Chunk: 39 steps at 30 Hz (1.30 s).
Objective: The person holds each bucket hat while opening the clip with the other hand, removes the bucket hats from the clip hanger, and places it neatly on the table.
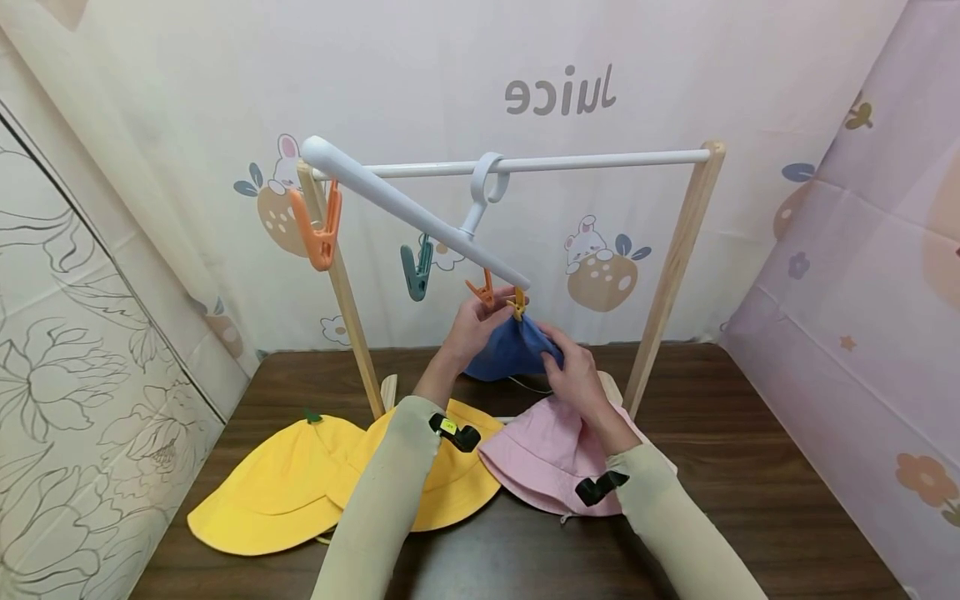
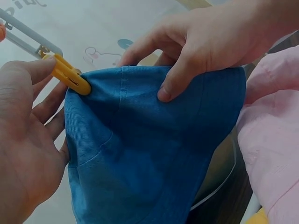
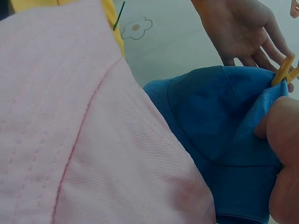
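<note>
A blue bucket hat (image 1: 508, 350) hangs by its edge from a yellow clothespin (image 1: 518, 305) at the near right end of a white clip hanger (image 1: 405, 207). My left hand (image 1: 472, 327) pinches this clothespin, the thumb on its upper end and the fingers behind, as the left wrist view (image 2: 28, 126) shows. With thumb in front and fingers behind, my right hand (image 1: 576, 375) grips the hat's edge to the right of the clothespin. In the left wrist view the clothespin's tip (image 2: 80, 85) overlaps the blue cloth.
An orange clothespin (image 1: 320, 229), a green clothespin (image 1: 417, 268) and another orange one (image 1: 483, 290) hang along the hanger, which hooks over a white rod (image 1: 600, 162) between wooden posts. Two yellow hats (image 1: 262, 492) and a pink hat (image 1: 536, 454) lie on the dark table (image 1: 735, 467).
</note>
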Motion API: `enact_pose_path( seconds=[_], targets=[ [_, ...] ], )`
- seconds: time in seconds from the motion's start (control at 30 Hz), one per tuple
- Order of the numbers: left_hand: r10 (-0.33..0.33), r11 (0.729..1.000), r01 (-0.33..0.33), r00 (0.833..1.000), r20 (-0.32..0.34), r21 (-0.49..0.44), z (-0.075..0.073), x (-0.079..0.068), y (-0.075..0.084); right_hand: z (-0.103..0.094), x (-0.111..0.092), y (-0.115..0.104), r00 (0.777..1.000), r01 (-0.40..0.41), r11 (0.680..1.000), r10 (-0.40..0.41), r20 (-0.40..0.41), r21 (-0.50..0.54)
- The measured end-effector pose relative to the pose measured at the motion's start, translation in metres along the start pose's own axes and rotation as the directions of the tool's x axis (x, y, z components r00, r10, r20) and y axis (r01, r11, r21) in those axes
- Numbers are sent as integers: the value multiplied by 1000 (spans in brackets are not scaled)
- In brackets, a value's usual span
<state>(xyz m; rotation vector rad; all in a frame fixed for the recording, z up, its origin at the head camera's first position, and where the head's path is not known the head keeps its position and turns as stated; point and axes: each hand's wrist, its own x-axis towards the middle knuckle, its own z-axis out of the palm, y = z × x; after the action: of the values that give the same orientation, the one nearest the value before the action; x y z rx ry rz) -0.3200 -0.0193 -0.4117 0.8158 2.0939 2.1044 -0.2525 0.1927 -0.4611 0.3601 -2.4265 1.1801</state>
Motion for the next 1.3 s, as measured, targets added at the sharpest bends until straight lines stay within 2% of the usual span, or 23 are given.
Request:
enact_pose_path(
  seconds=[0.2,0.57,0.87,1.3],
  targets=[
    [-18,1000,18,1000,3,14,-1,-2,2,1,-1,-1,1000,-13,1000,13,13,5],
    [-27,998,25,999,26,49,-5,-6,3,0,-5,1,1000,28,999,-28,7,-23],
    [-25,997,23,999,25,68,-7,-9,2,-3,-7,1,1000,12,1000,-11,27,-21],
    [-55,996,53,998,34,70,-8,-12,2,-3,-10,6,1000,-12,1000,12,1,-23]
  ],
)
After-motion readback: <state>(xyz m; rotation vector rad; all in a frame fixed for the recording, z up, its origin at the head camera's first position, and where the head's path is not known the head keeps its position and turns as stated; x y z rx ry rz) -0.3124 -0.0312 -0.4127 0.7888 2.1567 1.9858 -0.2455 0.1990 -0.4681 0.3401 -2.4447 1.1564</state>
